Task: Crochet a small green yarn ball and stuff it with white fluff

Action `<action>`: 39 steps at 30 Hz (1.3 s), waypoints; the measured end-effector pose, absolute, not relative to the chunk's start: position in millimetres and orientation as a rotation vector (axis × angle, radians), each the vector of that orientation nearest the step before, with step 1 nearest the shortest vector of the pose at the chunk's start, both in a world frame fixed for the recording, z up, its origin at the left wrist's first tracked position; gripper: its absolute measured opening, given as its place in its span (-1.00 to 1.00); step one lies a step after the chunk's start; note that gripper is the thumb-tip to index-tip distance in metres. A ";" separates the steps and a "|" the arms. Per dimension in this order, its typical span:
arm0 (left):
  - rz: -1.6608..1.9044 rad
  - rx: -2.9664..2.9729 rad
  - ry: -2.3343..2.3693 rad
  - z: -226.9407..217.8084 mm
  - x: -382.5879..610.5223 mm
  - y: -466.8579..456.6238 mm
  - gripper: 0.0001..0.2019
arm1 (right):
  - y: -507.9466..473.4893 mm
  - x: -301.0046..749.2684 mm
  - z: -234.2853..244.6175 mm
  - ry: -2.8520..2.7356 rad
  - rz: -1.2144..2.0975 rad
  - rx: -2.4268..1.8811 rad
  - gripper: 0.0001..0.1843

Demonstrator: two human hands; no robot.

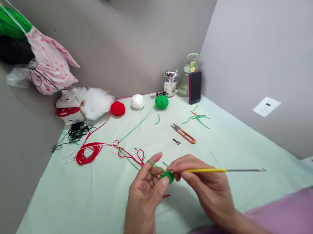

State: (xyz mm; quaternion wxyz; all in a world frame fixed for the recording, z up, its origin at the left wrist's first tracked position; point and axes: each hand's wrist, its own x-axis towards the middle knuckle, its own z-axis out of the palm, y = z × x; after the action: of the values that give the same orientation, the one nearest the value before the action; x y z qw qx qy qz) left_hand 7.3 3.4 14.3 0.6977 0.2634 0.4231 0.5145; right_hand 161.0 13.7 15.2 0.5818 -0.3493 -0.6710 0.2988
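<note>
My left hand (pixel 149 191) pinches a small green crochet piece (pixel 168 176) between thumb and fingers. Green yarn loops over its raised index finger. My right hand (pixel 204 182) is closed around a double-ended crochet hook (pixel 206 170) with a yellow grip. One metal end of the hook points right; the other end meets the green piece, its tip hidden by fingers. Beyond my left hand, red and green strands (pixel 130 156) lie on the table. A green yarn ball (pixel 161 102) sits farther back, with a strand running from it toward the tangled strands.
Orange thread snips (pixel 183 133) lie beyond my right hand, near green yarn scraps (pixel 199 117). Red (pixel 117 108) and white (pixel 137 101) yarn balls, white stuffing (pixel 96 102), a pen cup (pixel 170 84), a bottle (pixel 184 83) and a phone (pixel 195 88) line the back. Black yarn (pixel 78 130) lies left.
</note>
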 end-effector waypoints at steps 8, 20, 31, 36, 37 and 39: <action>1.058 0.379 0.728 9.3 2.2 11.2 -0.56 | 12.5 170.8 16.2 -1.721 0.454 -0.816 -0.67; 1.109 0.659 0.949 10.6 5.2 4.3 -0.61 | 18.4 165.9 8.0 -1.259 1.084 -0.836 -0.82; 1.184 0.674 1.048 16.7 4.4 2.3 -0.68 | 11.0 168.9 14.1 -1.476 0.879 -0.867 -0.76; 1.264 0.776 1.137 14.5 7.1 0.2 -0.71 | 8.0 166.9 13.9 -1.866 0.377 -0.777 -0.76; 1.266 0.809 1.152 13.1 7.2 -0.3 -0.70 | 8.2 166.5 12.7 -1.945 0.238 -0.759 -0.76; 1.269 0.824 1.147 11.0 7.0 -1.0 -0.64 | 8.3 166.2 9.7 -2.053 0.010 -0.759 -0.71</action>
State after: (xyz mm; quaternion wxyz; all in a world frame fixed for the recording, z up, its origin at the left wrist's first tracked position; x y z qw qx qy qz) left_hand 7.0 -1.0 11.0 0.5821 0.3529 0.4911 0.5436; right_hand 166.2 8.3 9.7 0.4587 -0.3081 -0.8335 0.0041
